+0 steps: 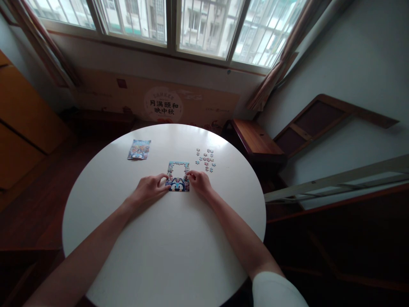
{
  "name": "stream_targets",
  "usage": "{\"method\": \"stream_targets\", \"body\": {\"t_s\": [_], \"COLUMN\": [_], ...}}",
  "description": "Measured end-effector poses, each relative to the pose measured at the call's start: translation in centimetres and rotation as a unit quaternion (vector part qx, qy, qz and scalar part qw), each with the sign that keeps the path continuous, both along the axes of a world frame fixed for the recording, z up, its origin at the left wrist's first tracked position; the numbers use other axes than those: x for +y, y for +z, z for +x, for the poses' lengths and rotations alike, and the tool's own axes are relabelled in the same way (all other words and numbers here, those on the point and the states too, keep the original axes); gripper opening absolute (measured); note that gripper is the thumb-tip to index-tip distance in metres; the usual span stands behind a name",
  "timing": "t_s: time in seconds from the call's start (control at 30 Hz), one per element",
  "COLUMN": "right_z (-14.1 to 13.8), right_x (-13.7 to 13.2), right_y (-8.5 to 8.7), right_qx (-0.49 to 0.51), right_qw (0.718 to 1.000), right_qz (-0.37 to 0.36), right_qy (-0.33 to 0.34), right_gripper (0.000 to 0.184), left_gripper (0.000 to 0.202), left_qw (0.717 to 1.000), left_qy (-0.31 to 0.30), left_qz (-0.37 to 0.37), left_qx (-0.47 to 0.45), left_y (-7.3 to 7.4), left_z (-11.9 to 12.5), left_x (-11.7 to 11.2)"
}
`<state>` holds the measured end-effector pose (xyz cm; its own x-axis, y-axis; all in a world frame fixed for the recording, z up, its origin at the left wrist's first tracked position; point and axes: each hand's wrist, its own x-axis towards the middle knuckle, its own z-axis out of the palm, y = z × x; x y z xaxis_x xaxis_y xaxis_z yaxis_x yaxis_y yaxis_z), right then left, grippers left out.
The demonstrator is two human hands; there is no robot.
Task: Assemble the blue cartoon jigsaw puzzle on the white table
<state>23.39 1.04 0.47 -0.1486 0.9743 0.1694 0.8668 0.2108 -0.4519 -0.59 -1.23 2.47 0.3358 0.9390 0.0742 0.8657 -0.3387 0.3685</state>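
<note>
A partly assembled jigsaw puzzle (177, 186) lies on the white round table (153, 251). Its lower part shows a blue cartoon face, and a gap lies inside its upper frame. My left hand (149, 187) rests at the puzzle's left edge, thumb and forefinger apart, both touching that edge. At the right edge, my right hand (200, 182) has its fingers curled together in a pinch against the border; whatever is between the fingertips is too small to make out. Several loose puzzle pieces (207, 160) are scattered beyond my right hand.
A colourful printed sheet or packet (139, 149) lies at the table's back left. Behind the table are a wooden bench (255, 136) at right and a printed cardboard panel (198, 100) under the window. An orange cabinet (28, 106) stands at left.
</note>
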Motion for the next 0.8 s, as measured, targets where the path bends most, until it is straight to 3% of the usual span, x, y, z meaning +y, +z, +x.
{"method": "stream_targets", "body": {"t_s": [0.8], "right_z": [0.03], "right_x": [0.05], "right_y": [-0.18], "right_qx": [0.002], "right_qw": [1.0], "right_qz": [0.003], "right_qy": [0.002], "right_gripper": [0.026], "left_gripper": [0.045], "left_qw": [1.0], "left_qy": [0.0], "left_qz": [0.0], "left_qx": [0.003], "left_y": [-0.09], "left_z": [-0.03], "left_x": [0.0]}}
